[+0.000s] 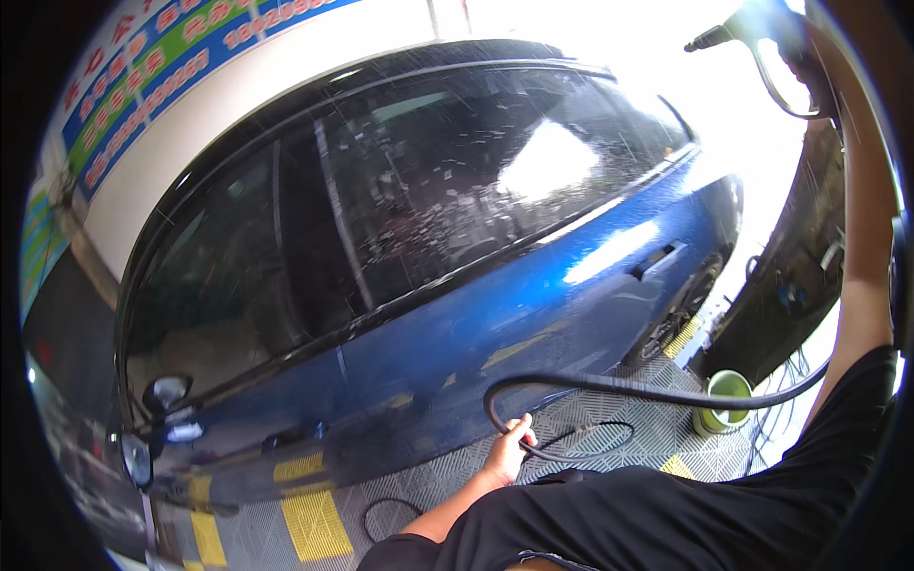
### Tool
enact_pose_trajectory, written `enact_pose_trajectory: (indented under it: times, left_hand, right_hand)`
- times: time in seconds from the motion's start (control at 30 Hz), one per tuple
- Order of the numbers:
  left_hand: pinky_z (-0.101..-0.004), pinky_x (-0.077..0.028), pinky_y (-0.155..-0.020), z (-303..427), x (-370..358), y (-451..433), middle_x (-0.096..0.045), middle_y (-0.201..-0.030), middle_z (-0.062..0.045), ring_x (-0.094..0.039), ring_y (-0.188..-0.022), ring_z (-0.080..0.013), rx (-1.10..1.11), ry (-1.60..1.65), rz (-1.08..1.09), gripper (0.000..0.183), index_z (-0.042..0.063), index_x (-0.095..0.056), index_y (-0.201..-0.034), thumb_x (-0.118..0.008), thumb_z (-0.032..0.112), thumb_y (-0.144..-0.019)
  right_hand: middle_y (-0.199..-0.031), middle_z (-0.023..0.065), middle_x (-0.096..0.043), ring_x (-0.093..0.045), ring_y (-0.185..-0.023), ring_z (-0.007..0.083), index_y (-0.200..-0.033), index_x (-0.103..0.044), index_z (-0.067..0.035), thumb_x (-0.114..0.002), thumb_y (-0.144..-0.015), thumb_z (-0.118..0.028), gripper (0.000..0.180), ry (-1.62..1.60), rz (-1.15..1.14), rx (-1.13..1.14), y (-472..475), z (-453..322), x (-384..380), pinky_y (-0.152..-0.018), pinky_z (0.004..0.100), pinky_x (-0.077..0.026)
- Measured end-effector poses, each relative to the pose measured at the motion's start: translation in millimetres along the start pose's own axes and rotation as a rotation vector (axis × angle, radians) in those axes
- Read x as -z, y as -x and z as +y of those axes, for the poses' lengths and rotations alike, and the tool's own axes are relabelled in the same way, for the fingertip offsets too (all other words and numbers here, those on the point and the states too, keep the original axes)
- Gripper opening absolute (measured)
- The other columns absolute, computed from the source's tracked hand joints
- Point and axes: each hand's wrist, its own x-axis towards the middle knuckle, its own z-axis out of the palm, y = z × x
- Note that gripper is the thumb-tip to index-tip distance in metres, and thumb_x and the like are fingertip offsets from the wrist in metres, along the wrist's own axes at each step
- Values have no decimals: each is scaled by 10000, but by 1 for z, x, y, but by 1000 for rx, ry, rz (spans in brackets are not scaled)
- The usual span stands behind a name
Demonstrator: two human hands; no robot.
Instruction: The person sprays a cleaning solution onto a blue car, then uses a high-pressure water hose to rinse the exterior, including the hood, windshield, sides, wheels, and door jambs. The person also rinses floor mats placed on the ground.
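Note:
A dark blue car (457,342) stands side-on before me, with water drops and streaks on its windows. Low in the middle of the view, my left hand (508,448) grips a black hose (614,385), which loops up beside the door and runs off to the right. Raised at the upper right, my right hand (803,64) is closed around the handle of a spray gun (728,34). The gun's nozzle points left, above the car's rear end. Glare hides part of the gun and of my fingers.
A green bucket (728,392) stands on the grey and yellow grated floor tiles (318,524). More hose lies in loops on the floor. A dark bench or counter (785,264) is at the right, with cables below it. The side mirror (137,458) juts out at the lower left. A banner bearing writing hangs behind.

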Motion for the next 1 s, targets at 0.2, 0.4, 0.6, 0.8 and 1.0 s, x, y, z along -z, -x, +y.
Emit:
enact_pose_trajectory:
  times: [0.2, 0.4, 0.6, 0.8, 1.0]
  left_hand:
    - [-242, -381, -669, 19, 51, 43, -536, -720, 31, -462, -689, -68, -115, -323, 157, 452, 97, -566, -765, -611, 486, -992]
    - [-252, -407, -729, 39, 77, 73, -623, -769, -12, -538, -755, -89, -195, -394, 181, 471, 74, -632, -788, -606, 499, -989]
    - [-258, -433, -699, 39, 118, 71, -665, -793, -24, -560, -740, -92, -197, -298, 314, 371, 43, -649, -829, -684, 384, -970]
    - [-277, -474, -731, 13, 136, 57, -669, -740, -38, -609, -733, -104, -431, -314, 150, 240, 23, -648, -788, -678, 177, -969]
    - [-318, -464, -684, 38, 91, 75, -652, -709, -19, -570, -676, -134, -139, -509, 280, 331, 46, -679, -882, -745, 369, -909]
  right_hand:
    - [-731, 101, -630, -602, -590, 199, -992, -663, -75, -591, -927, -393, 332, -109, -160, 223, 33, -128, -62, -545, 375, -507]
    - [-735, 103, -631, -603, -597, 201, -997, -667, -79, -585, -935, -407, 343, -127, -218, 446, 27, -276, -86, -549, 376, -507]
    - [-739, 106, -633, -604, -604, 203, -1002, -671, -84, -580, -944, -421, 355, -66, -192, 474, 11, -353, -82, -553, 378, -506]
    - [-744, 108, -635, -605, -612, 205, -1007, -675, -88, -575, -952, -436, 366, 24, -74, 322, -23, -307, -50, -557, 379, -506]
    - [-748, 111, -636, -606, -619, 207, -1012, -679, -92, -569, -960, -450, 378, 90, 60, 20, -62, -166, -14, -561, 381, -506]
